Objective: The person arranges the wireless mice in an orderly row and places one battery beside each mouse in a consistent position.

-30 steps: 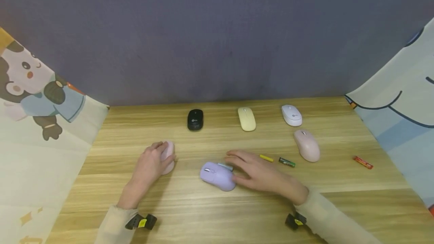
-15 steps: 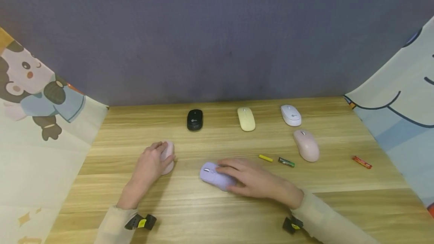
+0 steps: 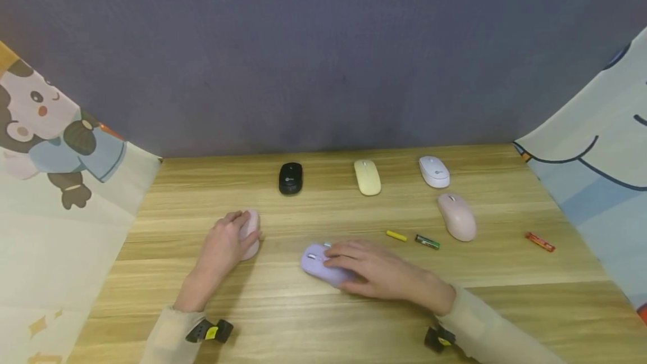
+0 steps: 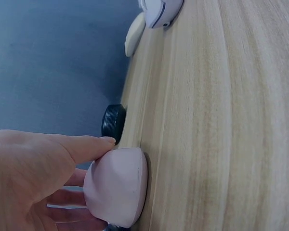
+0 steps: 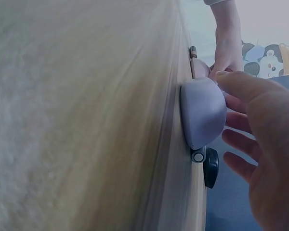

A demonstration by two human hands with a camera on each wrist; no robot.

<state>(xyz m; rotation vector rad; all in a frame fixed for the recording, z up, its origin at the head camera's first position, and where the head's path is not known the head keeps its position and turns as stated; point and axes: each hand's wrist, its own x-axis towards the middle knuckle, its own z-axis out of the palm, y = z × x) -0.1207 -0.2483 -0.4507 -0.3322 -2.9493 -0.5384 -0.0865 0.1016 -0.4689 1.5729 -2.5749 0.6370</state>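
My left hand [image 3: 221, 247] holds a pale pink computer mouse [image 3: 250, 246] on the left of the table, thumb along its right side and fingers over the far side. In the left wrist view that pink mouse [image 4: 119, 187] sits flat on the wood. My right hand [image 3: 378, 269] lies over a lilac mouse [image 3: 317, 267] near the middle, thumb on its near side, fingers across its far side. The right wrist view shows the lilac mouse [image 5: 202, 113] between thumb and fingers. A battery [image 5: 198, 157] lies beside it, mostly hidden in the head view.
Along the back stand a black mouse [image 3: 290, 178], a yellow mouse [image 3: 367, 177] and a white mouse [image 3: 434, 172]. Another pink mouse [image 3: 457, 217] is at the right. A yellow battery [image 3: 396, 236], a green-and-black battery [image 3: 427, 242] and a red battery [image 3: 540, 242] lie on the wooden table [image 3: 283, 319].
My right hand has moved left onto the lilac mouse, which has shifted slightly to the right over the last half second. My left hand and its pink mouse have stayed put.
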